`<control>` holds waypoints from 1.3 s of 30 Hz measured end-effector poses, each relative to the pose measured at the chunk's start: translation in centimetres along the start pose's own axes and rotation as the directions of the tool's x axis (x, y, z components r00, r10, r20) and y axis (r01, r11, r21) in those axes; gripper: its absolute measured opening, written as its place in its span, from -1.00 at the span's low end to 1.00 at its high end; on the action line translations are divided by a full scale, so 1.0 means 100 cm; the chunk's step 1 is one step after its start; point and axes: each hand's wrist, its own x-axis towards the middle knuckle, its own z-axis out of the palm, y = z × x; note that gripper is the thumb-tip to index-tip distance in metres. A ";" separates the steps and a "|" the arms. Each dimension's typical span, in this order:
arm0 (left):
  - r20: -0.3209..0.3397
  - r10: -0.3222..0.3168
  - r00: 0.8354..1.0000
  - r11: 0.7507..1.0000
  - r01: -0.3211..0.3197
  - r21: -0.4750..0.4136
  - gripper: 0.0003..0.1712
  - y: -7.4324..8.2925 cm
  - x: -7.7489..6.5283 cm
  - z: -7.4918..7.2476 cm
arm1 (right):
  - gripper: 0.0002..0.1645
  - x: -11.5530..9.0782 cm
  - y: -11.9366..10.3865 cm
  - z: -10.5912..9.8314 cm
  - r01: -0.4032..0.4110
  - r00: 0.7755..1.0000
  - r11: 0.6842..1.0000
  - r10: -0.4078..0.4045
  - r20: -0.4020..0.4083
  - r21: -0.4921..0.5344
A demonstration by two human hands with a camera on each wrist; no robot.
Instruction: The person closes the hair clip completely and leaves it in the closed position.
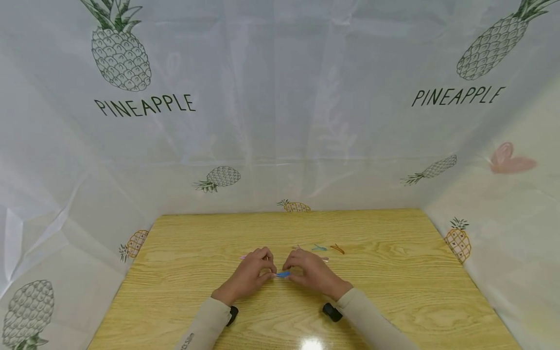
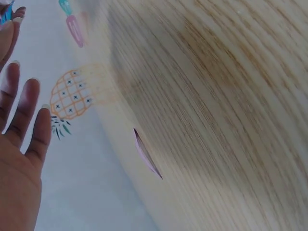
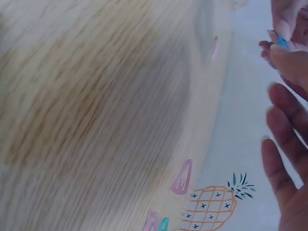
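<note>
Above the table, a blue snap hair clip [image 1: 283, 274] is pinched at both ends, between thumb and finger of my left hand [image 1: 250, 272] and of my right hand [image 1: 314, 273]. In the right wrist view, a small part of the blue clip [image 3: 283, 42] shows between the fingertips; the rest is covered. The other fingers of my right hand [image 3: 288, 139] are spread loosely. My left hand [image 2: 19, 154] holds its remaining fingers away from the clip too. A pale purple clip [image 2: 147, 156] lies on the table beyond the left hand.
Behind the right hand lie a teal clip [image 1: 319, 248], an orange-brown clip [image 1: 337, 249] and pink clips, one a pink clip [image 3: 183, 178] near the table's far edge. A pineapple-printed sheet [image 1: 280, 121] surrounds the wooden table [image 1: 393, 291] at the back and sides.
</note>
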 end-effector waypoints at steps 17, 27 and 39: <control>-0.157 0.018 0.987 0.983 0.011 0.183 -0.76 -0.007 -0.011 -0.002 | -0.76 0.013 -0.007 0.018 0.009 0.996 0.968 -0.031 -0.084 -0.249; -0.256 0.083 0.963 0.953 -0.001 0.304 -0.74 -0.017 -0.020 -0.012 | -0.79 0.032 -0.018 0.027 -0.066 0.995 0.986 0.053 -0.086 -0.152; -0.256 -0.008 0.967 0.948 0.089 0.305 -0.80 -0.036 -0.037 -0.019 | -0.82 0.053 -0.026 0.050 -0.147 0.987 0.981 0.137 -0.085 -0.128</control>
